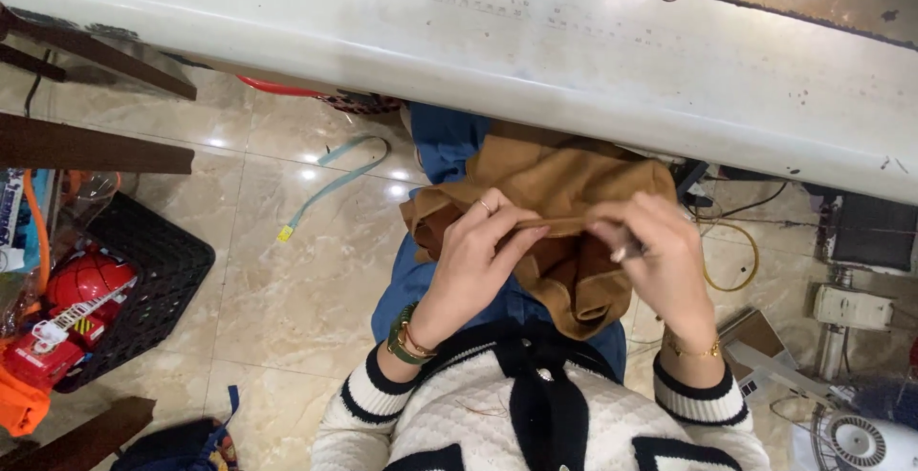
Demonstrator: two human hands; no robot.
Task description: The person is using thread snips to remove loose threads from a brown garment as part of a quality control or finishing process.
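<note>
Head view looks straight down at a seated person's lap, near the centre of the frame. Both hands work a piece of tan-brown fabric (559, 232) that lies bunched over blue-jeaned legs (421, 284), just below the edge of a long white worktable (478, 41) crossing the top of the frame. The left hand (478, 261), wearing a ring and a green-and-gold bracelet at the wrist, pinches a folded edge of the fabric between thumb and fingertips. The right hand (660, 261), with a thin gold chain at its wrist, grips the same edge just to the right, fingers curled; a small pale tool or tag seems to sit between its fingers, though it is too small to tell. The two hands are close together, the taut strip of cloth running between them.

At the bottom centre sit the cuffs and front of a white quilted cardigan with black trim (535, 414). On the marble-tiled floor at upper left of centre lies a pale green measuring tape (335, 179). At the left edge a black plastic basket (143, 280) stands beside a red toy (81, 289). A yellow cable (736, 256) loops at the right.
</note>
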